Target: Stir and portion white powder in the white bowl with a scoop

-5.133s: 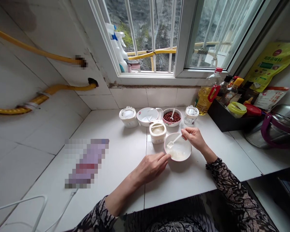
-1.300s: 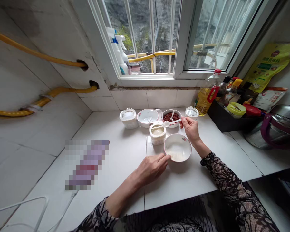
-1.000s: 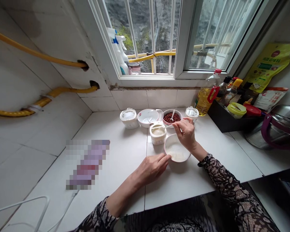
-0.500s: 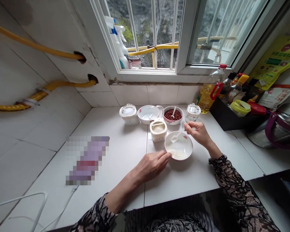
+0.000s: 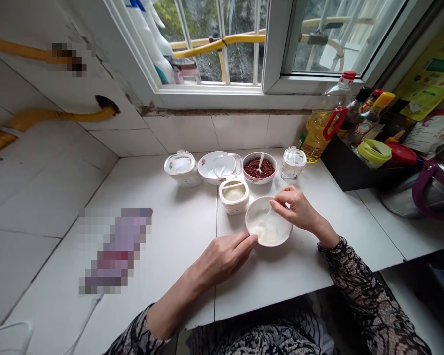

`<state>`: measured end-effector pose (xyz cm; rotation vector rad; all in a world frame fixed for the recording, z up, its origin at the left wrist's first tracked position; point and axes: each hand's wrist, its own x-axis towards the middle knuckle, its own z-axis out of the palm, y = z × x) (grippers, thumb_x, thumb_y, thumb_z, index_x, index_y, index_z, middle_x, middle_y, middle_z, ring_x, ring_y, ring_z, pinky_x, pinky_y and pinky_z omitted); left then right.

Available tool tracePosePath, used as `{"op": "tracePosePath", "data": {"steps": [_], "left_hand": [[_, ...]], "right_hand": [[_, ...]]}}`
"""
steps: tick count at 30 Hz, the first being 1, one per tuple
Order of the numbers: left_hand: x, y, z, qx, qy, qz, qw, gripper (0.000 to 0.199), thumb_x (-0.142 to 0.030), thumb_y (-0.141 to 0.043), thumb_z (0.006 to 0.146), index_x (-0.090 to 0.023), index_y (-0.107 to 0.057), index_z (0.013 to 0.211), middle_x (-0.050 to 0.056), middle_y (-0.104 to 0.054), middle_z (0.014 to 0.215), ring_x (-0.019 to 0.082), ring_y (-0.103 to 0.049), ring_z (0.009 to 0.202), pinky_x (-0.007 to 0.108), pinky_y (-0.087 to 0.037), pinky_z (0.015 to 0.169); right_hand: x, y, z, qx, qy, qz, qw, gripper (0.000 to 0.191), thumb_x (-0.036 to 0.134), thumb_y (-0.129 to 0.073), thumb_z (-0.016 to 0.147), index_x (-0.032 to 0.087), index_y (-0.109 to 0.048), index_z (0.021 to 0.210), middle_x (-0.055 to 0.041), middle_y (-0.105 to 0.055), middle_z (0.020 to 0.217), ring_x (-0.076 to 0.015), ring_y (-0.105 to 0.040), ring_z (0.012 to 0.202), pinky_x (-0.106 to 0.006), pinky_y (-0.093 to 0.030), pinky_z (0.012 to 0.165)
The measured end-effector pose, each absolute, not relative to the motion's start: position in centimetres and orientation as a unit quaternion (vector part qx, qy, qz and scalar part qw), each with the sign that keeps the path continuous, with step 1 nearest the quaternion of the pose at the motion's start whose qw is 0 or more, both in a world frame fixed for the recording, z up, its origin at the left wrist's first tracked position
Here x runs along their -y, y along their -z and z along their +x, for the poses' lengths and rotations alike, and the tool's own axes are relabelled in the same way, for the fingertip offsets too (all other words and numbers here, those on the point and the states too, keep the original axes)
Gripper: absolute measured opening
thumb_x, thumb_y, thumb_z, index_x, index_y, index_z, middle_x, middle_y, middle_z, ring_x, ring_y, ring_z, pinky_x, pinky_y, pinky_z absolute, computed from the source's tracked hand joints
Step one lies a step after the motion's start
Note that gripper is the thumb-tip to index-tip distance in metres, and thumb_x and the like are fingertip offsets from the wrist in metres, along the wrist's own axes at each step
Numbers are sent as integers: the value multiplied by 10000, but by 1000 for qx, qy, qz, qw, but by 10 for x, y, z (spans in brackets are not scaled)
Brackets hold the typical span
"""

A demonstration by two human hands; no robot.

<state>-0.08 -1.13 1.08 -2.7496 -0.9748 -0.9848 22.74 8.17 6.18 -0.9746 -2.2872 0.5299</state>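
My left hand (image 5: 227, 254) pinches the near-left rim of a white bowl (image 5: 281, 224) standing on the white tiled counter. Between the closed fingers of my right hand (image 5: 296, 208) is the handle of a small white spoon (image 5: 268, 215). The spoon's head is down inside the bowl, at a pale, whitish substance (image 5: 261, 230) on the bottom. Just behind the bowl stands a lidded jar (image 5: 234, 196) with its lid raised and pale contents showing. Further back is a bowl of dark red beans (image 5: 252, 170) with another white spoon in it.
A lidded container (image 5: 183, 170), a white bowl (image 5: 214, 165) and a clear jar (image 5: 293, 162) line the back of the counter. At right are an oil bottle (image 5: 320, 123) and a black box (image 5: 340, 170) of condiments. A blurred purple object (image 5: 122, 246) with a cable lies left.
My right hand has lowered the spoon into the bowl, its head now at the pale substance. My left hand still grips the rim. The view has shifted slightly.
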Motion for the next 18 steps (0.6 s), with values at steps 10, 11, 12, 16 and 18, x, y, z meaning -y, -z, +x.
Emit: {"op": "tracePosePath", "data": {"steps": [10,11,12,16,18], "left_hand": [[12,-13,0,318,303,-898,13,214,-108,-355,1000,-124,-529,1124,28,-623,786,118,-580,617,217,-466,500],[11,-14,0,321,298,-899,15,216,-113,-353,1002,-123,-533,1120,27,-617,777,123,-570,607,223,-457,487],[11,-15,0,320,295,-900,19,217,-117,-348,1003,-125,-539,1105,22,-606,759,124,-556,594,228,-452,480],[10,-18,0,323,295,-899,28,239,-97,-329,1000,-124,-558,1062,7,-574,709,119,-535,583,228,-460,505],[10,-20,1,320,297,-899,33,235,-87,-335,995,-113,-558,1062,7,-571,703,120,-531,579,228,-457,504]], "right_hand": [[-81,-66,231,780,-304,-428,340,444,422,-531,915,198,-533,532,-2,-562,534,-144,-521,608,-276,-414,623],[-81,-66,231,771,-320,-432,341,462,458,-537,911,196,-538,531,0,-552,533,-138,-511,587,-270,-407,599],[-82,-66,232,759,-340,-437,342,481,494,-541,906,193,-540,531,3,-537,530,-130,-496,564,-266,-398,575],[-88,-65,236,709,-435,-443,335,540,621,-570,856,182,-548,542,4,-518,522,-117,-468,528,-256,-386,530],[-92,-67,239,689,-480,-439,320,552,652,-599,821,180,-549,541,-2,-533,531,-118,-478,535,-254,-400,534]]}}
